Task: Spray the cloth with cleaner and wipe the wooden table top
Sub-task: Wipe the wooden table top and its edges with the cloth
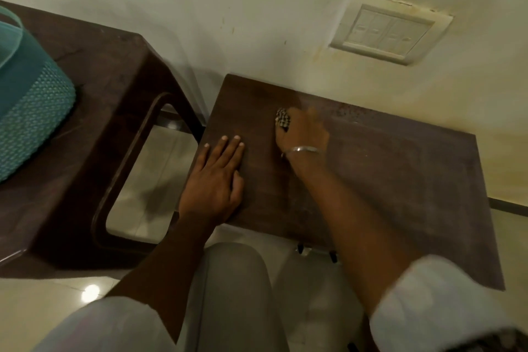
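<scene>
A small dark wooden table top [385,180] stands against the wall in front of me. My left hand [217,177] lies flat on its left part, fingers straight. My right hand [305,131] is further back near the middle, blurred, gripping a checkered black-and-white cloth [282,119] that is bunched up and pressed on the wood. Only a small part of the cloth shows past my fingers. A dusty, speckled patch lies on the wood right of that hand. No spray bottle is in view.
A dark brown plastic stool [114,100] stands left of the table, with a teal basket [31,111] on it. A switch plate [391,30] is on the wall behind. My knees and the pale tiled floor [43,308] are below.
</scene>
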